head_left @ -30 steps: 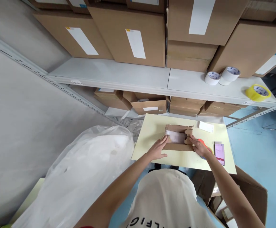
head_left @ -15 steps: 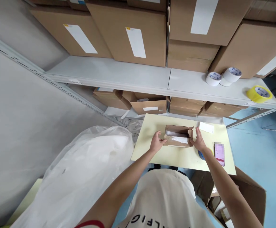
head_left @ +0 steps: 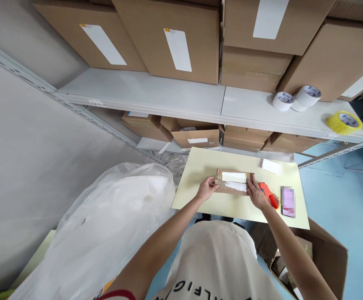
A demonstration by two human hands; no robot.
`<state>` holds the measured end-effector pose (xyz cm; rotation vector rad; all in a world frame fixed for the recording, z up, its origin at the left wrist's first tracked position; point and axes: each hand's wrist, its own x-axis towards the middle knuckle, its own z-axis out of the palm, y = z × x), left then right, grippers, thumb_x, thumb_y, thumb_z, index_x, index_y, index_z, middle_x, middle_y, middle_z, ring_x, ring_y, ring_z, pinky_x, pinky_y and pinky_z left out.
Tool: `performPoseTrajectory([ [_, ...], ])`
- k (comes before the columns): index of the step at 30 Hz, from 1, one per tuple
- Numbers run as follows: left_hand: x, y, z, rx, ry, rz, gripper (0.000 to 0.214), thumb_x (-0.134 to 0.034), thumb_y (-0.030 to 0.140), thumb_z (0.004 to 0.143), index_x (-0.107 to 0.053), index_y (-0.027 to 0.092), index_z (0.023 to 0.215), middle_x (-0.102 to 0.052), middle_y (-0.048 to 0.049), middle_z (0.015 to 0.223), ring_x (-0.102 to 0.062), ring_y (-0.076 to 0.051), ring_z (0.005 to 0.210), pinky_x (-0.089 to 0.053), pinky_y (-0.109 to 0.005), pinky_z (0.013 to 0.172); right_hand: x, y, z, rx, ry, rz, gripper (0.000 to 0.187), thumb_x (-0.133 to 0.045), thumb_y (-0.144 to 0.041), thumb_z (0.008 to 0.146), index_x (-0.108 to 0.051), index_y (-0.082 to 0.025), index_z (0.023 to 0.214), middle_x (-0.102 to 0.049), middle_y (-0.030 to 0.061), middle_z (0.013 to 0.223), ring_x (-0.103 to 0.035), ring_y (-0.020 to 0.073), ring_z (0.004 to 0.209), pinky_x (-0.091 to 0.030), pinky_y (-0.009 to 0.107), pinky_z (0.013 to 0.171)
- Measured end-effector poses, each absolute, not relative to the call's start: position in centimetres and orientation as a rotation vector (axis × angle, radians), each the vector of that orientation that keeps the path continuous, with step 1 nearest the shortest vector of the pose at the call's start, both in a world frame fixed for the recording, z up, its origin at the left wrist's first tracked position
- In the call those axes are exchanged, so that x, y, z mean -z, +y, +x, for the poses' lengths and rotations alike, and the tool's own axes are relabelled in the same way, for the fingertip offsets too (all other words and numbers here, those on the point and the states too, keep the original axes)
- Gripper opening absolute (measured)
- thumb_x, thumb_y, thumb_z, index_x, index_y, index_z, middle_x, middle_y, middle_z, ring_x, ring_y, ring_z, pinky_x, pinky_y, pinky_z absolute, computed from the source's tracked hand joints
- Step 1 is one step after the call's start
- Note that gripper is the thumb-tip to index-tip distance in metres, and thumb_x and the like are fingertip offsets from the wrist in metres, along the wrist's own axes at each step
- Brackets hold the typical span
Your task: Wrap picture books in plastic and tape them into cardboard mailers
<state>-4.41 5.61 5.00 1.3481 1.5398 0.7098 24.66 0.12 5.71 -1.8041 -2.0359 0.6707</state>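
Observation:
A small cardboard box (head_left: pixel 234 189) lies on the pale yellow table, its top flaps folded down. A white label strip and a torn white patch show on it. My left hand (head_left: pixel 207 188) grips the box's left end, thumb along the near edge and fingers behind. At the right end, my right hand (head_left: pixel 256 192) presses its fingers over the flap and side, holding the box between both hands. Just right of my right hand lies an orange-red tape dispenser (head_left: pixel 267 194), partly hidden by that hand and wrist.
A phone (head_left: pixel 288 202) and a white card (head_left: pixel 271 166) lie on the table's right side. Behind stands a shelf (head_left: pixel 169 89) with large cartons, white tape rolls (head_left: pixel 283 101) and a yellow tape roll (head_left: pixel 344 122). A big plastic bag (head_left: pixel 113 216) is at left; an open carton (head_left: pixel 331 254) stands lower right.
The box was open at the top; its flaps are now folded down. My right hand has moved inward onto the right end. The tape dispenser now shows more fully.

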Motion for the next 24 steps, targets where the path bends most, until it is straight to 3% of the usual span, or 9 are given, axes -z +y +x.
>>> performPoseTrajectory([
  [3, -6.7, 4.7, -4.4, -0.658, 1.549, 1.810, 0.050, -0.067, 0.020, 0.080, -0.054, 0.016, 0.128, -0.066, -0.0150, 0.121, -0.066, -0.027, 0.108, -0.052, -0.043, 0.093, -5.5, -0.7, 24.5, -0.625, -2.055, -1.790, 0.054, -0.033, -0.032, 0.099, -0.031, -0.022, 0.152, -0.012, 0.0111, 0.164, -0.040, 0.0309, 0.141, -0.053, 0.047, 0.098],
  [5, -7.8, 4.4, -4.1, -0.549, 1.409, 2.198, 0.053, -0.065, 0.024, 0.084, -0.051, 0.018, 0.135, -0.054, -0.0163, 0.140, -0.050, -0.030, 0.132, -0.041, -0.046, 0.107, -5.5, -0.9, 24.4, -0.602, -2.050, -1.783, 0.055, -0.033, -0.031, 0.099, -0.029, -0.023, 0.153, -0.013, 0.0105, 0.164, -0.042, 0.0304, 0.139, -0.053, 0.047, 0.098],
  [7, -8.5, 4.5, -3.5, -0.368, 1.233, 2.454, 0.058, -0.065, 0.032, 0.085, -0.048, 0.020, 0.139, -0.042, -0.0146, 0.151, -0.034, -0.031, 0.143, -0.031, -0.049, 0.114, -5.7, -0.8, 24.2, -0.595, -2.040, -1.779, 0.055, -0.033, -0.031, 0.099, -0.029, -0.024, 0.153, -0.014, 0.0097, 0.164, -0.044, 0.0299, 0.138, -0.051, 0.047, 0.101],
  [9, -8.7, 4.7, -2.9, -0.206, 1.161, 2.566, 0.064, -0.065, 0.040, 0.085, -0.044, 0.021, 0.143, -0.037, -0.0135, 0.155, -0.028, -0.031, 0.146, -0.027, -0.050, 0.116, -6.1, -0.7, 24.1, -0.618, -2.024, -1.767, 0.054, -0.032, -0.032, 0.099, -0.030, -0.024, 0.153, -0.015, 0.0092, 0.163, -0.045, 0.0293, 0.137, -0.049, 0.047, 0.103],
  [14, -7.8, 5.2, -2.5, -0.086, 1.179, 2.595, 0.067, -0.064, 0.045, 0.086, -0.043, 0.025, 0.146, -0.040, -0.0114, 0.154, -0.031, -0.031, 0.145, -0.028, -0.052, 0.116, -6.6, -2.1, 25.6, -0.649, -1.933, -1.849, 0.051, -0.032, -0.041, 0.098, -0.045, -0.023, 0.144, -0.030, 0.0118, 0.159, -0.043, 0.0291, 0.138, -0.049, 0.046, 0.100],
  [19, -7.5, 4.8, -2.5, -0.071, 1.188, 2.590, 0.066, -0.061, 0.046, 0.088, -0.041, 0.024, 0.147, -0.037, -0.0113, 0.155, -0.029, -0.030, 0.145, -0.028, -0.051, 0.116, -5.6, -4.4, 28.3, -0.436, -1.572, -2.486, 0.045, -0.040, -0.038, 0.093, -0.055, -0.010, 0.125, -0.063, 0.0215, 0.123, -0.055, 0.0331, 0.121, -0.045, 0.048, 0.098],
  [24, -7.7, 4.6, -2.4, -0.030, 1.185, 2.546, 0.066, -0.058, 0.046, 0.089, -0.041, 0.020, 0.147, -0.032, -0.0116, 0.157, -0.025, -0.030, 0.147, -0.028, -0.050, 0.116, -5.1, -3.7, 28.7, -0.690, -1.359, -2.879, 0.042, -0.057, -0.036, 0.084, -0.055, -0.010, 0.117, -0.069, 0.0195, 0.102, -0.066, 0.0326, 0.098, -0.049, 0.044, 0.084],
])
